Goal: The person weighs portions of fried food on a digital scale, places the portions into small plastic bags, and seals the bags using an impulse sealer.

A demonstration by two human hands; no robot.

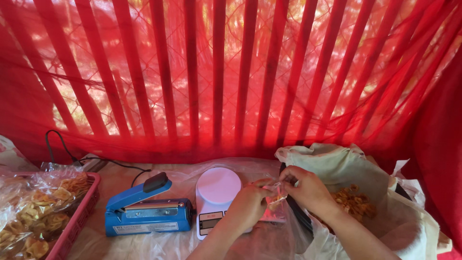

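Both hands meet in front of the person, just right of the middle of the view, and together they hold a small clear plastic bag (275, 200); the left hand (250, 204) has its fingers curled and pinches the left side of the bag's mouth, and the right hand (308, 190) is closed in the same way on the right side, so the mouth is held between them; inside the bag a few pale fried snack pieces can be seen, but how many I cannot tell. The bag hangs just in front of a white round kitchen scale (216, 197), whose small display faces the person; whether the bag touches the scale is not clear. Left of the scale lies a blue heat sealer (147, 212) with a black handle knob, its arm raised a little, and a black cable (62, 149) runs behind it. At the far left stands a pink basket (79, 219) with filled clear packets of snacks (36, 212). Right of the hands is a large white sack (346, 168), open, with loose fried snacks (353, 202) inside; behind everything hangs a red curtain (216, 72).
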